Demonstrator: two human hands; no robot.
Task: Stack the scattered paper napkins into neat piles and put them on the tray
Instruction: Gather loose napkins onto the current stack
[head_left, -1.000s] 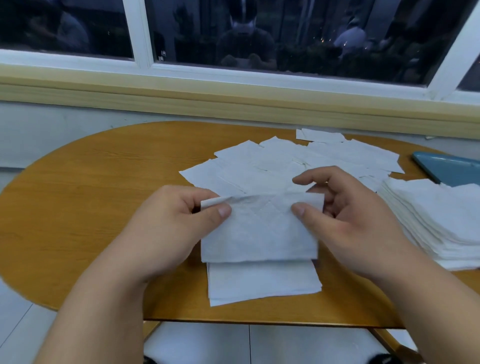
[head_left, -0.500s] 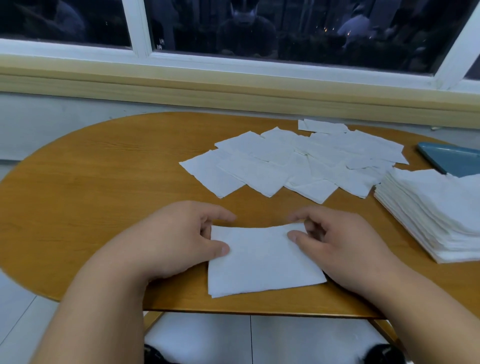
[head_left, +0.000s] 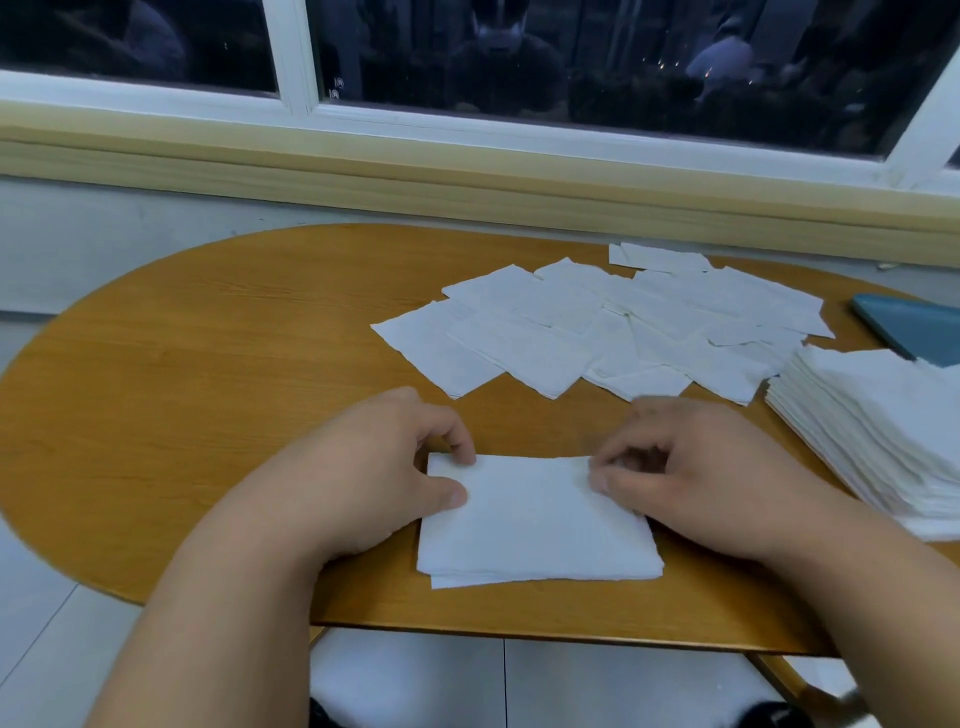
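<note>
A small pile of white napkins (head_left: 535, 530) lies flat near the table's front edge. My left hand (head_left: 374, 478) pinches its left edge, thumb on top and a fingertip on the far corner. My right hand (head_left: 691, 483) pinches the right edge with its fingertips. Several loose napkins (head_left: 597, 327) lie scattered and overlapping further back. A thick neat stack of napkins (head_left: 878, 431) stands at the right. Behind it, a corner of the blue tray (head_left: 914, 322) shows at the frame's right edge.
The oval wooden table (head_left: 208, 374) stands under a window sill (head_left: 467, 182). Its front edge runs just below the small pile, with tiled floor (head_left: 571, 686) beyond. The table's left half holds nothing.
A second ago I held a napkin raised above the small pile. It has come down onto the pile, and both hands now pinch the pile's side edges on the table.
</note>
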